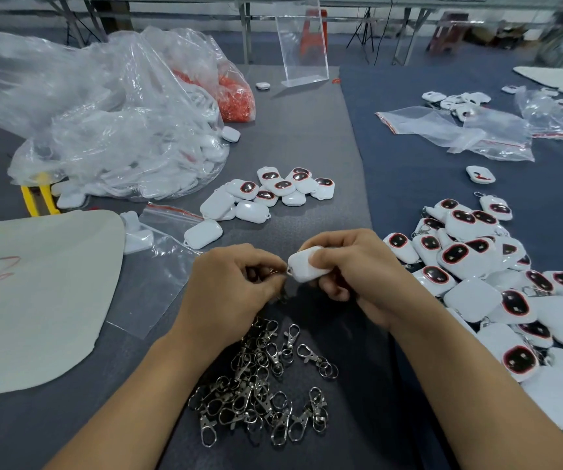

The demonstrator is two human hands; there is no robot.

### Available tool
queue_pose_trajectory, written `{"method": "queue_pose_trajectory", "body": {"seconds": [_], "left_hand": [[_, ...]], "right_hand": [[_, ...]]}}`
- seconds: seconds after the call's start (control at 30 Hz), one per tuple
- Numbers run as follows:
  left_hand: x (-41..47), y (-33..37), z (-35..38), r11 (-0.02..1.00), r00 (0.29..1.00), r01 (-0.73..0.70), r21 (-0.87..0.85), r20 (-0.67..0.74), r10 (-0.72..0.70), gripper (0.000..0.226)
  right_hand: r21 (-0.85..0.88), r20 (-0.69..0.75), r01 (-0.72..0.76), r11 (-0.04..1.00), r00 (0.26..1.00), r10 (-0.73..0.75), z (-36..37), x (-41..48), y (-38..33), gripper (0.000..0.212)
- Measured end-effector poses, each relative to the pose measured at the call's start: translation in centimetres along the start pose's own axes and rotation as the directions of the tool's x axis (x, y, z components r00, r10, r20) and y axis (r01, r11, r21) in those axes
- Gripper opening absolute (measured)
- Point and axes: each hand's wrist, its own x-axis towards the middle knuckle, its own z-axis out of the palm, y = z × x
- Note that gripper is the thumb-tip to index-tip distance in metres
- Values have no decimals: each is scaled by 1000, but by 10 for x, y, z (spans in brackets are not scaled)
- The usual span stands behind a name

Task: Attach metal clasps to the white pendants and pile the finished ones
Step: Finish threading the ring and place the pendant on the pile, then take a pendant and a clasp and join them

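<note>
Near the tabletop's front edge, your right hand grips a white rounded plastic pendant. Your left hand pinches a small silver metal clasp at its loop.

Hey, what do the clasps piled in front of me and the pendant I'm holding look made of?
The clasps look like metal with a polished silver finish, given the bright glints on hooks and rings. The pendant is probably hard plastic: glossy white, a smooth moulded shell with soft highlights.

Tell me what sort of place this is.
Probably a small assembly workshop: a heap of loose silver metal clasps lies on the grey work table, white plastic pendants with red-rimmed dark faces are piled alongside, and clear plastic bags hold bulk parts.
</note>
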Motion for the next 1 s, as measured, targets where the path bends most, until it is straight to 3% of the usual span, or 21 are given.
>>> {"method": "queue_pose_trajectory", "body": {"seconds": [0.13, 0.37, 0.5, 0.6, 0.7, 0.77, 0.83, 0.93, 1.0], "left_hand": [[0, 1, 1, 992, 999, -43, -117, -35, 40, 33], [0, 3, 1, 983, 998, -56, -173, -22, 53, 15], [0, 0, 2, 993, 999, -18, -118, 32, 22, 7], [0, -2, 1, 997, 996, -68, 31, 55, 66, 8], [1, -5, -2, 980, 993, -118, 161, 32, 114, 8], [2, -4, -2, 995, 997, -78, 70, -12, 79, 1], [4, -2, -1, 989, 999, 29, -148, -17, -32, 9], [4, 5, 1, 837, 974, 225, -500, 139, -178, 6], [3, 8, 2, 756, 955, 293, -585, 215, -204, 9]], "right_hand": [[121, 48, -77, 990, 996, 72, -6, 1, -1, 20], [177, 89, -64, 982, 995, 49, -8, -2, -3, 24], [135, 87, 10, 991, 996, -22, -7, -1, -3, 21], [128, 65, 58, 990, 996, -67, 0, 0, 1, 22], [218, 42, 0, 976, 999, -9, 9, 1, 5, 26], [331, 71, -80, 940, 996, 60, 10, 2, 4, 32], [400, 128, -118, 909, 989, 72, 7, 2, 2, 36], [433, 172, -117, 894, 984, 45, 5, 0, 0, 28], [444, 173, -95, 891, 985, 18, 6, -2, -1, 24]]}}
